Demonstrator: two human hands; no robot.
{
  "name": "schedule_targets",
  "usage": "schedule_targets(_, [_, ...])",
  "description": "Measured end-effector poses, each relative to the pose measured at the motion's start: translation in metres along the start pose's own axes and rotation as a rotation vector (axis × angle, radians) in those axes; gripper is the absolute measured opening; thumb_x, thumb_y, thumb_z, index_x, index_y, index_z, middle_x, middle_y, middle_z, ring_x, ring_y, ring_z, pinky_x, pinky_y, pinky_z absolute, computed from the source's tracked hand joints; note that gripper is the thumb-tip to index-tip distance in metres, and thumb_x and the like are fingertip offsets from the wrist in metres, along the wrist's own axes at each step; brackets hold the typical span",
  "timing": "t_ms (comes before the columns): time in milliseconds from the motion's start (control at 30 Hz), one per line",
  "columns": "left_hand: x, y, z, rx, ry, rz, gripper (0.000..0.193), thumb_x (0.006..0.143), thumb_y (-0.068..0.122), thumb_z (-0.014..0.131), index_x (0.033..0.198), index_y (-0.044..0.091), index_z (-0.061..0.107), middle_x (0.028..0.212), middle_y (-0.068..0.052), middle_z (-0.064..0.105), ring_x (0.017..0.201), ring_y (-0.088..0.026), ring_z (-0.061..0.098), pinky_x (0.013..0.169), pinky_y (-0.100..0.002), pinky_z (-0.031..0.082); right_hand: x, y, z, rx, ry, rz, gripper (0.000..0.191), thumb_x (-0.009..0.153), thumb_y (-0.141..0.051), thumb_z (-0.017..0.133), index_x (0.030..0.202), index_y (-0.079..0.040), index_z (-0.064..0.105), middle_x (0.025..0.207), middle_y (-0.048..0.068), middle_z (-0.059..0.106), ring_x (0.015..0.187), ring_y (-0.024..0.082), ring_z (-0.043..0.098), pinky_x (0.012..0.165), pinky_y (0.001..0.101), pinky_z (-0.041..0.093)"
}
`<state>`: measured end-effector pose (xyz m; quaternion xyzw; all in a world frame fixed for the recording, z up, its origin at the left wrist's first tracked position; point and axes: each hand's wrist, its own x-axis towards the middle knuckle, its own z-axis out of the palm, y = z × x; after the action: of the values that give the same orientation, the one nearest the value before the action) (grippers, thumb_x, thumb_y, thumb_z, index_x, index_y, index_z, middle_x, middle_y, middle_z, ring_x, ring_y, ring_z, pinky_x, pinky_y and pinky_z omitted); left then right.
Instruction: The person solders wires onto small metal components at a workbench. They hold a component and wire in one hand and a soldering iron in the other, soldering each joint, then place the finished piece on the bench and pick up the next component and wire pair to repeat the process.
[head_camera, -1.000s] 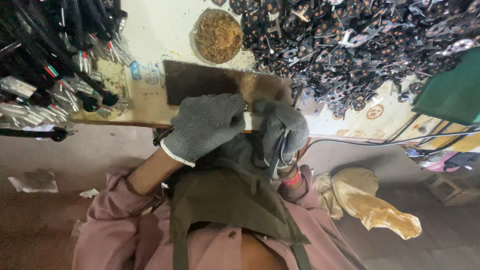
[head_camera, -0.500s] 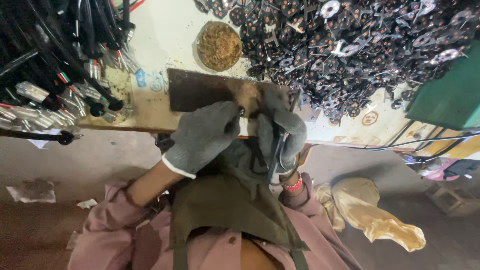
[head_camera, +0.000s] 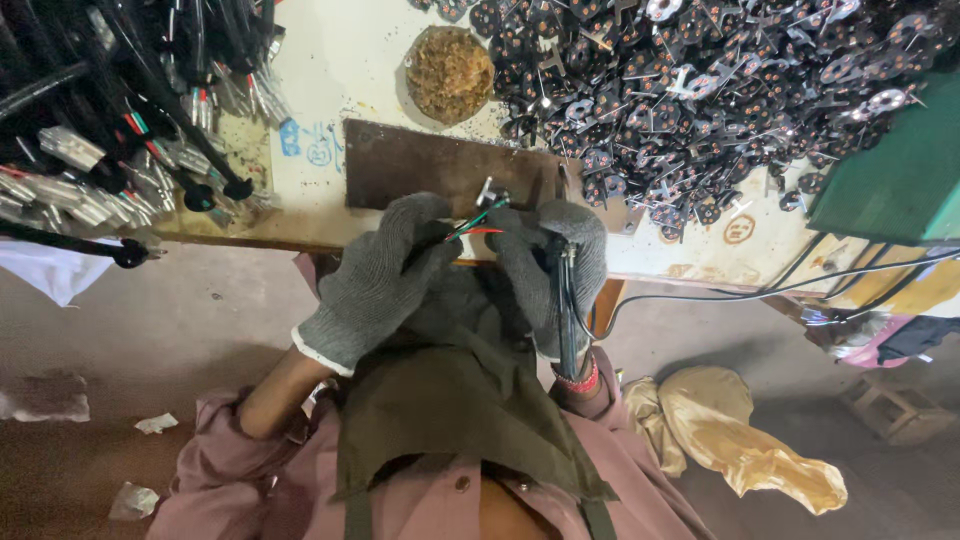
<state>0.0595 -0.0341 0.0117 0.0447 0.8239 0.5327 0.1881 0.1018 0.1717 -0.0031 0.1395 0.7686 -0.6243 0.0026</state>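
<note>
Both my hands wear grey knit gloves and meet at the near edge of the workbench. My left hand (head_camera: 385, 275) pinches thin coloured wires (head_camera: 478, 218), green and red, whose small metal end pokes up between the hands. My right hand (head_camera: 558, 265) grips a dark pen-like tool (head_camera: 566, 300) with a black cable running off to the right. Just beyond the fingers lies a dark brown flat board (head_camera: 430, 165) on the bench.
A heap of small black round parts with metal pins (head_camera: 700, 90) covers the bench's right half. A round dish of brownish material (head_camera: 449, 72) sits behind the board. Black cables with plug ends (head_camera: 110, 140) pile at left. A green box (head_camera: 895, 180) stands at right; a yellowish bag (head_camera: 740, 440) lies on the floor.
My hands have parted slightly and the coloured wires now show between them. The view has shifted a little, bringing the bench lower in the picture.
</note>
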Motion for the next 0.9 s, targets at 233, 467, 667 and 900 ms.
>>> schedule_targets(233, [-0.004,-0.01,0.004,0.167,-0.075,0.047,0.042,0.101,0.022,0.067,0.139,0.011,0.053,0.103,-0.011,0.077,0.083,-0.037,0.073,0.067,-0.05,0.055,-0.007,0.001,-0.001,-0.232,0.039,-0.013,0.058,0.084,-0.003,0.09,0.126,-0.004,0.05,0.113,0.014,0.073,0.101,0.021,0.072,0.088,0.0363,0.059])
schedule_targets(467, [-0.003,-0.006,-0.002,0.064,0.001,0.117,0.04,0.104,0.022,0.066,0.141,0.014,0.052,0.109,-0.013,0.076,0.093,-0.036,0.074,0.074,-0.048,0.058,-0.015,0.007,0.0,-0.1,-0.05,-0.168,0.057,0.096,-0.012,0.084,0.136,-0.007,0.043,0.135,0.013,0.067,0.113,0.014,0.067,0.097,0.0342,0.054])
schedule_targets(667, [0.001,-0.004,-0.003,0.073,-0.111,0.063,0.043,0.102,0.022,0.065,0.142,0.014,0.051,0.114,-0.019,0.074,0.087,-0.043,0.071,0.067,-0.055,0.054,-0.033,0.053,-0.017,0.659,0.035,0.303,0.057,0.114,-0.033,0.063,0.154,0.002,0.044,0.136,0.017,0.054,0.113,0.021,0.057,0.107,0.0413,0.051])
schedule_targets(900, [0.003,0.001,-0.001,0.064,-0.212,0.042,0.061,0.093,0.007,0.06,0.151,0.013,0.045,0.117,-0.022,0.069,0.098,-0.047,0.067,0.078,-0.056,0.052,-0.042,0.063,-0.017,0.719,-0.086,0.164,0.066,0.105,-0.027,0.067,0.159,-0.006,0.036,0.158,0.014,0.047,0.143,0.028,0.052,0.124,0.0467,0.045])
